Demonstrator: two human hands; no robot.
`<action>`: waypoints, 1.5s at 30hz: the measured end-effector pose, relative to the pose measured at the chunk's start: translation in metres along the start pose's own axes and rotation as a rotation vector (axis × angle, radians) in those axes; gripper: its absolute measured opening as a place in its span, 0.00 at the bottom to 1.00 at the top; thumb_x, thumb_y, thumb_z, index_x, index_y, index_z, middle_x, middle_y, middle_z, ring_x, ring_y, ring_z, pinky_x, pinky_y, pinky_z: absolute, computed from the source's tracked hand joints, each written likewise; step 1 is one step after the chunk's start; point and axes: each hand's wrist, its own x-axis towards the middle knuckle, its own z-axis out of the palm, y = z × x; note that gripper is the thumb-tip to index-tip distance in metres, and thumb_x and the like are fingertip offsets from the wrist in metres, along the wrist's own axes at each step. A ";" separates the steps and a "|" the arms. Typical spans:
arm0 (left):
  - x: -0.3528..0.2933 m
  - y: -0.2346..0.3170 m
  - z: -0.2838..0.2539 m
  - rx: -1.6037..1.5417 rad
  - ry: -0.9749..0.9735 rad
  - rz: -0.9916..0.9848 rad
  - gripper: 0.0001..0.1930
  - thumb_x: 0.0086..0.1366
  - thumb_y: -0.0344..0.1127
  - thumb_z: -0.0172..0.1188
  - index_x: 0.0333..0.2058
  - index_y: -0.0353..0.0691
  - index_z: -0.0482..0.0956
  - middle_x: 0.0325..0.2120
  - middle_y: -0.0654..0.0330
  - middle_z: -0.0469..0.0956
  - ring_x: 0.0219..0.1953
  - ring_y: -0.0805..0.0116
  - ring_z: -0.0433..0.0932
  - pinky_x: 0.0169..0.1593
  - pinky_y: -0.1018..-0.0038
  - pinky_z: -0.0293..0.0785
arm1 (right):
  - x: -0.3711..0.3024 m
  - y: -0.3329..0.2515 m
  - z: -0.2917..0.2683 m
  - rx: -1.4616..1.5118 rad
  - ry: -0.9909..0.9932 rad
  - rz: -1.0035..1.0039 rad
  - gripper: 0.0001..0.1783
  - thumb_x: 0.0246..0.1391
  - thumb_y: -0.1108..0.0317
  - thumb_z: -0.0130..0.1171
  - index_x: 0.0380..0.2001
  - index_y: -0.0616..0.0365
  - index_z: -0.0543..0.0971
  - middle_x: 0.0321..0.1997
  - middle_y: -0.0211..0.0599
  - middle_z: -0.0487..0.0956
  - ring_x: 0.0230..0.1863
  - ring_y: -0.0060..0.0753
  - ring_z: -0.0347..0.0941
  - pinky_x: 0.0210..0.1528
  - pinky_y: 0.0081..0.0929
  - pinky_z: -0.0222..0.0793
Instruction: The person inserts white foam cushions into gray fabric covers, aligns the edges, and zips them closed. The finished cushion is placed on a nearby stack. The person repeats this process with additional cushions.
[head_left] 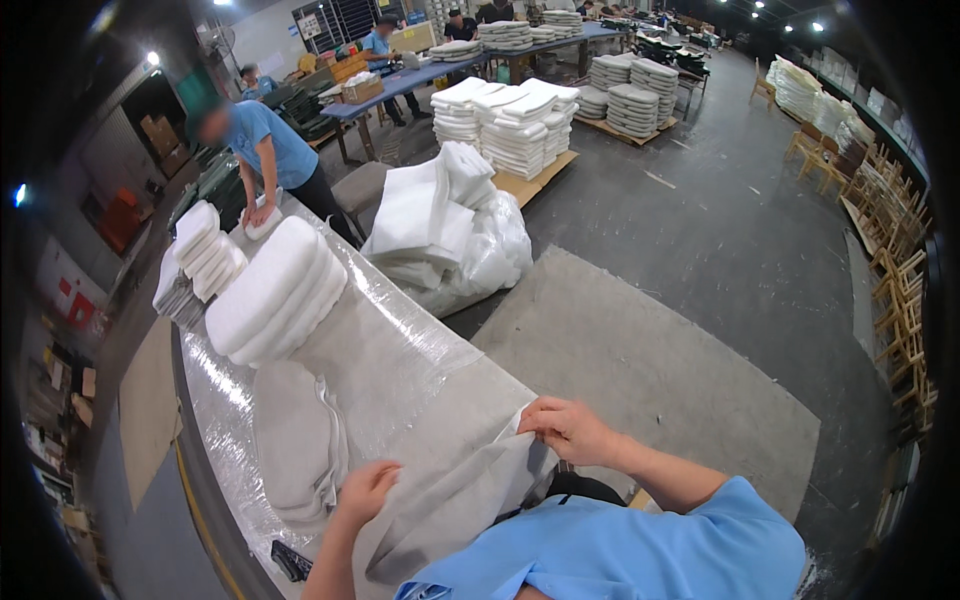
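Observation:
A large sheet of light grey fabric point(455, 500) lies loosely folded across the near end of the work table, close to my body. My right hand point(572, 432) pinches its upper right edge between thumb and fingers, lifting that corner a little. On the other side, beside the fabric's left edge, my left hand point(368, 492) is curled with its fingertips drawn together. Anything between those fingertips is too small to make out. Left of that hand lies a short stack of grey rounded fabric pieces point(292, 435). A black hand tool point(290, 560) rests near the table's front edge.
The plastic-covered table point(400, 335) carries thick white cushion pads point(275, 290) farther along. A co-worker in blue point(275, 145) leans over its far end. White padding in a plastic bag point(450, 235) stands beside the table, and stacked white pads point(505, 120) sit behind it.

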 end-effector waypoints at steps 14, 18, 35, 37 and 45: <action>0.113 0.133 0.100 0.046 -0.711 0.502 0.23 0.65 0.28 0.55 0.59 0.38 0.79 0.44 0.45 0.83 0.44 0.52 0.82 0.51 0.62 0.77 | -0.041 -0.014 0.013 0.101 0.164 -0.044 0.20 0.52 0.89 0.53 0.42 0.56 0.84 0.53 0.36 0.80 0.52 0.38 0.79 0.53 0.31 0.76; 0.119 0.144 0.099 0.107 -0.825 0.489 0.18 0.64 0.29 0.57 0.53 0.37 0.79 0.41 0.48 0.81 0.43 0.53 0.80 0.50 0.62 0.76 | -0.049 -0.021 0.009 0.093 0.124 -0.062 0.20 0.51 0.89 0.53 0.41 0.56 0.84 0.54 0.36 0.79 0.52 0.38 0.79 0.52 0.30 0.76; 0.100 0.154 0.093 0.184 -0.487 0.732 0.08 0.63 0.37 0.69 0.37 0.42 0.82 0.37 0.56 0.80 0.44 0.53 0.76 0.51 0.60 0.70 | -0.035 0.046 -0.022 0.441 -0.119 0.517 0.13 0.70 0.73 0.54 0.50 0.58 0.85 0.48 0.35 0.83 0.38 0.21 0.77 0.42 0.25 0.75; 0.101 0.164 0.093 0.302 -0.502 0.714 0.08 0.64 0.38 0.68 0.37 0.41 0.82 0.35 0.55 0.81 0.42 0.52 0.76 0.50 0.59 0.71 | -0.027 0.052 -0.013 0.405 -0.264 0.463 0.14 0.70 0.71 0.55 0.53 0.57 0.84 0.47 0.33 0.83 0.39 0.19 0.76 0.41 0.23 0.74; 0.079 0.171 0.076 0.299 -0.378 0.761 0.06 0.66 0.35 0.65 0.37 0.40 0.83 0.33 0.54 0.80 0.40 0.49 0.76 0.47 0.58 0.72 | -0.014 0.046 -0.003 0.510 -0.642 0.349 0.14 0.70 0.67 0.58 0.54 0.57 0.80 0.37 0.22 0.77 0.32 0.17 0.70 0.33 0.22 0.68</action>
